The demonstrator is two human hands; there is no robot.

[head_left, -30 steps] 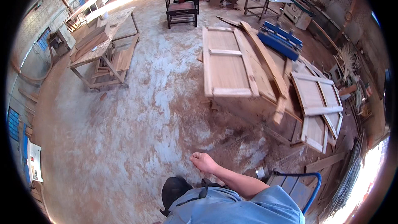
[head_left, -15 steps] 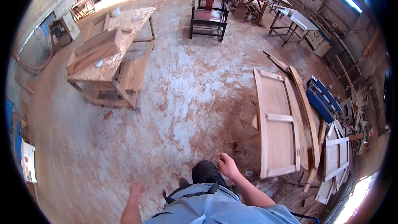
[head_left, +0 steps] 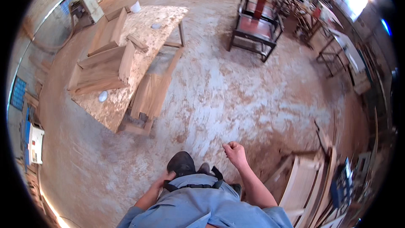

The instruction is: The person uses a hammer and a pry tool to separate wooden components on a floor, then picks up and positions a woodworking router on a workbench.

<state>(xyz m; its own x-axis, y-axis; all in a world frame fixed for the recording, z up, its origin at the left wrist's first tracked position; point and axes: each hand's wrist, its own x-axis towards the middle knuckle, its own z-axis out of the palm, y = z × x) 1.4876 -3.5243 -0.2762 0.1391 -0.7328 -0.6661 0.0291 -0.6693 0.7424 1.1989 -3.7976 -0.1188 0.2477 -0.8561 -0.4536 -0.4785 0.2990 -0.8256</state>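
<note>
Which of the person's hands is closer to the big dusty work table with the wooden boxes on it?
Left. The left hand hangs low by the hip, on the work table's side. The right hand, loosely curled and empty, is farther off, over the sawdust floor.

Your view has swung left: the sawdust-covered counter (head_left: 139, 59) now sits close at upper left, and the wooden panels (head_left: 303, 185) have slid to the lower right edge. Your right hand (head_left: 235, 154) has curled into a loose fist in front of you, while your left hand (head_left: 162, 182) has dropped against your waist.
</note>
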